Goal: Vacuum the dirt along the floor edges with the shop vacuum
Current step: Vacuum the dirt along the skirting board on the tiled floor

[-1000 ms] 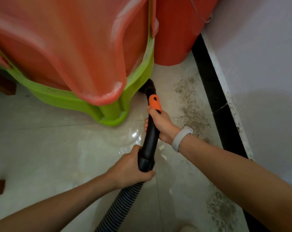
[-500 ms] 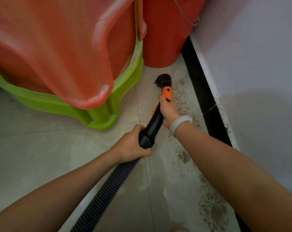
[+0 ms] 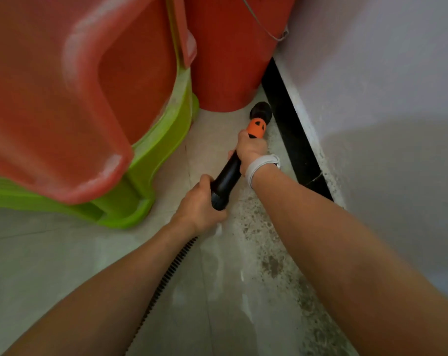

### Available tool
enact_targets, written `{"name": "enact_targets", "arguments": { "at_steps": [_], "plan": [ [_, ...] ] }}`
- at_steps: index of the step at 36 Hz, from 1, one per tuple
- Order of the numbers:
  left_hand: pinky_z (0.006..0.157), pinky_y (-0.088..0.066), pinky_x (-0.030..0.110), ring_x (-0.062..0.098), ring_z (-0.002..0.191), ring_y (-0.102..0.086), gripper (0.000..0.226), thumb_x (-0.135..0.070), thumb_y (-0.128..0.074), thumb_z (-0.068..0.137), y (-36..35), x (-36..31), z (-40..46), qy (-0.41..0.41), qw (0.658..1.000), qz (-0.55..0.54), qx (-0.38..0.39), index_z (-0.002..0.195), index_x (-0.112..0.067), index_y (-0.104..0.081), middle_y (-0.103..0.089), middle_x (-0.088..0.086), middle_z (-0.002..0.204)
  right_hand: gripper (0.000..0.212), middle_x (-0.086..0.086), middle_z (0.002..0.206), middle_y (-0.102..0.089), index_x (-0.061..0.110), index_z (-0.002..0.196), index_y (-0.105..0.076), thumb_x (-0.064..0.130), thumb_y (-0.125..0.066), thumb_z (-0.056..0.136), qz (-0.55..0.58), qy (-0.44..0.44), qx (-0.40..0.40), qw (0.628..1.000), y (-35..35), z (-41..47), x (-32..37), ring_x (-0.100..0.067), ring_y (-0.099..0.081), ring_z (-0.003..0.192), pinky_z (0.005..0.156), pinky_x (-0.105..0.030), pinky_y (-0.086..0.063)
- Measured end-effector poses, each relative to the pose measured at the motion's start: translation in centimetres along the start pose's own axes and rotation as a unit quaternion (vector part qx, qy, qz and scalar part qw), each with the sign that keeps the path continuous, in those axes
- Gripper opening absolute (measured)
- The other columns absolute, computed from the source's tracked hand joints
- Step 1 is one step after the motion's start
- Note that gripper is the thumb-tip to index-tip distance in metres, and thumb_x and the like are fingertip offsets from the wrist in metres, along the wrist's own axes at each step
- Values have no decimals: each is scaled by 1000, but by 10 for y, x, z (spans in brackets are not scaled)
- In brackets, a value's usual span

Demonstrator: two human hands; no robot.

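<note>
Head view: right hand point(image 3: 251, 150) wrapped round black vacuum wand point(image 3: 228, 176) just below orange collar point(image 3: 256, 127). Left hand point(image 3: 201, 208) grips wand's rear end, ribbed hose point(image 3: 166, 276) trailing under forearm. Brush nozzle point(image 3: 261, 111) ahead of right hand, beside black skirting point(image 3: 292, 134), touching red bucket point(image 3: 228, 60). Dirt point(image 3: 269, 263) on floor along wall.

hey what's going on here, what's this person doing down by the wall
A person is vacuuming a dirty floor edge. The right hand grips the black vacuum wand just behind its orange collar, and the left hand holds the wand's lower end where the ribbed hose joins. The round nozzle sits by the black baseboard, next to a red bucket. Dirt speckles the floor nearer the person, along the wall.
</note>
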State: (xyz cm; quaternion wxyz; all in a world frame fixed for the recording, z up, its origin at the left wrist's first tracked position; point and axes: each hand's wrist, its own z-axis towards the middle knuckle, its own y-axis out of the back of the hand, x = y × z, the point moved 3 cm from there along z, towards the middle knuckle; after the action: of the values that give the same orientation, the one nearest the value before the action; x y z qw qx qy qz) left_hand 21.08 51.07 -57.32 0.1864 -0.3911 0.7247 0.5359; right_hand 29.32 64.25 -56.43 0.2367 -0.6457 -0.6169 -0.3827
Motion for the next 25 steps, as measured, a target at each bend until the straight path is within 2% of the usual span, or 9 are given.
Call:
{"name": "enact_targets", "arguments": {
  "at_steps": [3,5,8,12,14,18,25],
  "plan": [
    [70,-49,33,25,86,-61,51,-21,-74,75,0,-3,14,-4,1000,-17,12,111,-15,-38,-61,8,102,27,-8,62,-54,11,75,-42,26,-52,96,-17,4,-1,1000,1,12,6,-22,-58,51,78,-46,-58],
    [66,-46,30,22,85,-60,52,-20,-75,75,2,-3,22,-9,999,-26,25,111,-17,-37,-60,6,101,22,-8,63,-55,7,88,-47,27,-54,95,-19,2,7,1000,1,18,10,-22,-61,52,77,-47,-59],
    [63,-44,26,16,82,-58,55,-17,-76,74,8,0,30,-8,998,-35,44,111,-21,-34,-56,0,97,29,-10,70,-57,6,106,-46,28,-59,94,23,-23,49,998,1,24,9,-23,-63,56,75,-44,-59],
    [73,-50,34,19,84,-60,58,-16,-78,73,15,6,30,-9,998,-42,54,111,-21,-34,-58,2,97,33,-15,91,-61,6,109,-48,29,-64,91,116,-59,114,985,-3,20,1,-19,-63,54,55,-29,-58],
    [73,-50,33,20,87,-60,59,-15,-78,72,16,7,27,-8,997,-46,59,111,-21,-35,-58,3,99,36,-14,85,-60,4,109,-52,31,-65,91,136,-62,121,981,-4,17,-3,-16,-62,50,51,-26,-56],
    [68,-45,26,18,85,-61,59,-16,-80,71,15,12,13,-20,997,-40,61,112,-21,-37,-59,2,101,35,-6,59,-55,4,101,-53,35,-64,91,150,-70,109,980,-1,8,-14,-15,-57,45,50,-26,-53],
    [71,-50,26,14,83,-63,61,-22,-81,70,3,30,-17,-37,995,-6,97,110,-27,-35,-60,-3,100,34,-5,60,-54,5,101,-51,36,-63,92,154,-61,83,983,15,-20,-49,-16,-58,48,52,-28,-53]
  ]
}}
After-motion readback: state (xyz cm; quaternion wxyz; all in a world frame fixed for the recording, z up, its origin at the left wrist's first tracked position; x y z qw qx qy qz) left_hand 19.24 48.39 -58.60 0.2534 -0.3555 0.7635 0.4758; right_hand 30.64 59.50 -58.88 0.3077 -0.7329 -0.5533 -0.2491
